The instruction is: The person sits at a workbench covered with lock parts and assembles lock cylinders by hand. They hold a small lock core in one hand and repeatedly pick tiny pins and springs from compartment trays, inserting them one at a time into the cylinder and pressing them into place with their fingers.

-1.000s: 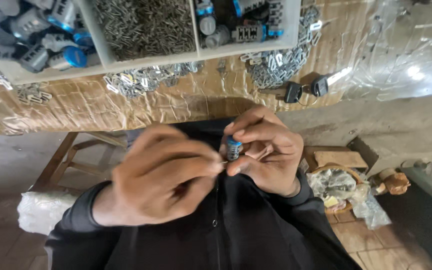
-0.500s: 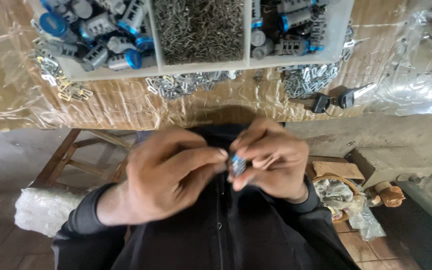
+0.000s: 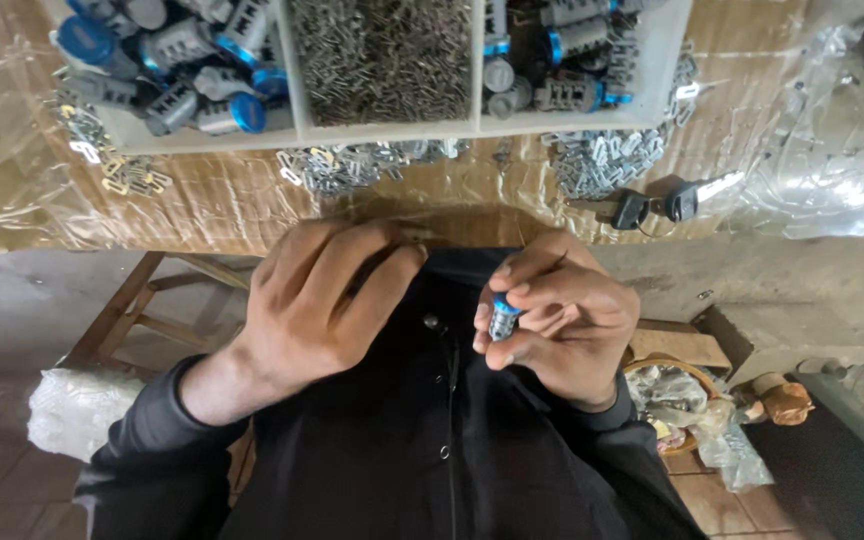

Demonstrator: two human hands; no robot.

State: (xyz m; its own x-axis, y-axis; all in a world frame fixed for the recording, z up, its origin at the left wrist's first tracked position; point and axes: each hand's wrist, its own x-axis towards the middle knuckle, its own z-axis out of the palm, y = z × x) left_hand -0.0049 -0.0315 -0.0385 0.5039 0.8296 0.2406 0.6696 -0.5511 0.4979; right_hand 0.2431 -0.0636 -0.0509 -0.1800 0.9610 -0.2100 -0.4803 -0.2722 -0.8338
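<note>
- Head view: right hand (image 3: 562, 320) pinches a small blue-capped lock cylinder (image 3: 501, 318) upright, its end exposed.
- Left hand (image 3: 327, 300) curls loosely beside it; whether it holds anything, I cannot tell.

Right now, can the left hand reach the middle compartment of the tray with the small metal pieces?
Probably yes. The left hand hangs just below the table edge, and nothing stands between it and the middle compartment of the white tray. The right hand holds the small cylinder.

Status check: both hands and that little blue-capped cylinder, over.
Right hand pinching blue-capped cylinder upright at chest. Left hand apart from it, fingers curled; contents hidden. Nothing between them; parts tray beyond.
</note>
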